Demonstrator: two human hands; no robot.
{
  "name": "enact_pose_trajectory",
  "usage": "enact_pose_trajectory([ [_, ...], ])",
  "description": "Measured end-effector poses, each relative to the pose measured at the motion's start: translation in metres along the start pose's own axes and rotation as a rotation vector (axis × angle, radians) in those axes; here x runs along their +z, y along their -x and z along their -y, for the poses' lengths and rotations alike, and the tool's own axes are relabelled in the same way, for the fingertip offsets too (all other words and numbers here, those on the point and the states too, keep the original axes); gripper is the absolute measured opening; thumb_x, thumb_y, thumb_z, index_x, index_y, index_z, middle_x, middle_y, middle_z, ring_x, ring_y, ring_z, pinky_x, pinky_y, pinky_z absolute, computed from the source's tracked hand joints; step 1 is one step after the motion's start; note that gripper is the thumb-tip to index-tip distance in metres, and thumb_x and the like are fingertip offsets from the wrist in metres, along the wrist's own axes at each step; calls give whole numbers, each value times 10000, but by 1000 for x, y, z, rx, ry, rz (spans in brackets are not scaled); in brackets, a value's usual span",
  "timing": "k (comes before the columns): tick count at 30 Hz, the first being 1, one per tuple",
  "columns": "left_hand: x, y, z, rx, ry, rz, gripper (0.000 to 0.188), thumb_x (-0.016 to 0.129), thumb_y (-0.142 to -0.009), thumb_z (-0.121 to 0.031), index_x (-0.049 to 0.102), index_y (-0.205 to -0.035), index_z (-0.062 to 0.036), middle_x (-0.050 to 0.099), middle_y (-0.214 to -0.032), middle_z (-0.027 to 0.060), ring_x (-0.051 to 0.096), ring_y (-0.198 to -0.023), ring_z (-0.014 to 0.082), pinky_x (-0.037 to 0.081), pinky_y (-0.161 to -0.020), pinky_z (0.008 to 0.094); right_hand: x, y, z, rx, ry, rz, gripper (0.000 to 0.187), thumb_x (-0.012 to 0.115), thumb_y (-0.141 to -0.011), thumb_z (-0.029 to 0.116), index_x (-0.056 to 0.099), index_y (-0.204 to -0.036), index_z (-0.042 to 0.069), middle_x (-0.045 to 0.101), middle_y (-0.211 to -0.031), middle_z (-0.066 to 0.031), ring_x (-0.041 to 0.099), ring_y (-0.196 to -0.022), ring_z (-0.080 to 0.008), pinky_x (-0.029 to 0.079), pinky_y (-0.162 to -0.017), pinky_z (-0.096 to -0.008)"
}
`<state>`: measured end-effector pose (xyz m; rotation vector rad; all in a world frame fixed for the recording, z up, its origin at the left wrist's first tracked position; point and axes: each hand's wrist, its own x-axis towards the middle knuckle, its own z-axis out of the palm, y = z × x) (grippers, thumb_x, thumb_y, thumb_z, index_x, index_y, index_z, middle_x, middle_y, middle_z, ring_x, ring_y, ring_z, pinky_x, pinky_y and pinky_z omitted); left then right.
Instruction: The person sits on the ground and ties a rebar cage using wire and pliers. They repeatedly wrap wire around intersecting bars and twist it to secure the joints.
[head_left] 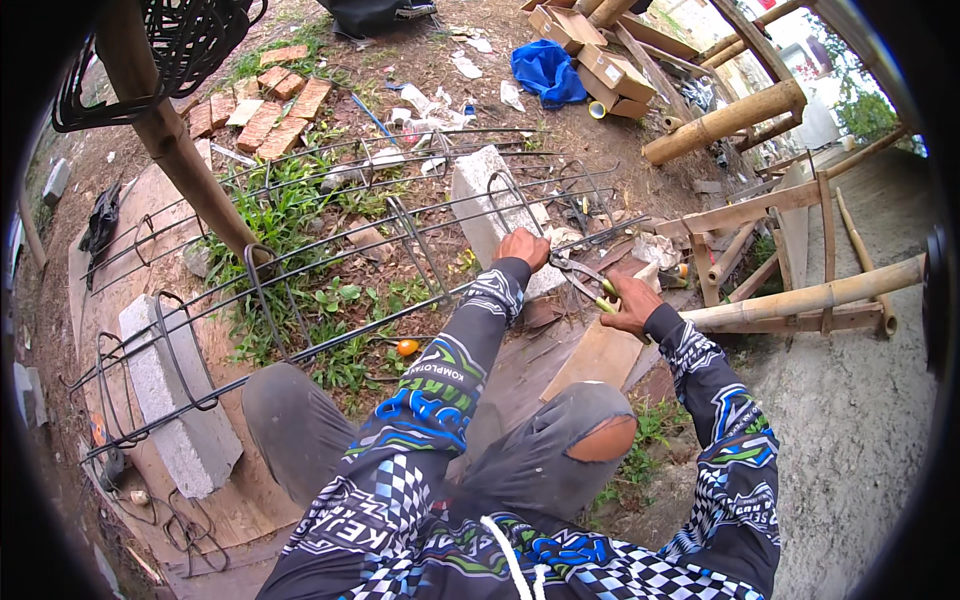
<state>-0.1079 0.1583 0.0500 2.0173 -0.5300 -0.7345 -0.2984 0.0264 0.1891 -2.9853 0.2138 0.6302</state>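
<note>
My right hand (632, 303) is closed around the yellow-green handles of a pair of pincers (582, 272). Their metal head reaches the steel bars just beside my left hand (524, 248). That hand is closed on the near side of the rebar cage (420, 303), its fingers curled over a bar and partly hidden. Long dark rods and bent stirrups make up the cage, which stretches from the lower left to the right of centre. A pale concrete block (478, 192) supports its right end; another concrete block (180, 400) lies under the left end.
Broken red bricks (270, 125) are piled at the upper left, near an upright bamboo post (165, 140). A blue plastic sheet (548, 72) and cardboard boxes (612, 72) lie at the back. Bamboo poles (815, 296) and timber stand at the right, close to my right arm.
</note>
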Motion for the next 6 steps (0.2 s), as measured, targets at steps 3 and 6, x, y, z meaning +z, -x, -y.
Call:
enact_pose_trajectory([
  [3, -3, 2, -2, -10, 36, 26, 519, 587, -856, -467, 714, -873, 36, 674, -950, 297, 652, -935, 439, 503, -853, 472, -3, 14, 32, 166, 328, -308, 650, 719, -795, 377, 474, -1310, 65, 569, -1053, -146, 544, -1029, -331, 420, -855, -492],
  [6, -9, 11, -12, 1, 23, -25, 498, 584, -858, -458, 726, -853, 19, 688, -938, 279, 657, -960, 427, 500, -877, 449, 5, 15, 8, 15, 539, -431, 764, 712, -810, 385, 387, -1433, 86, 545, -1108, -113, 514, -1060, -298, 388, -892, -479],
])
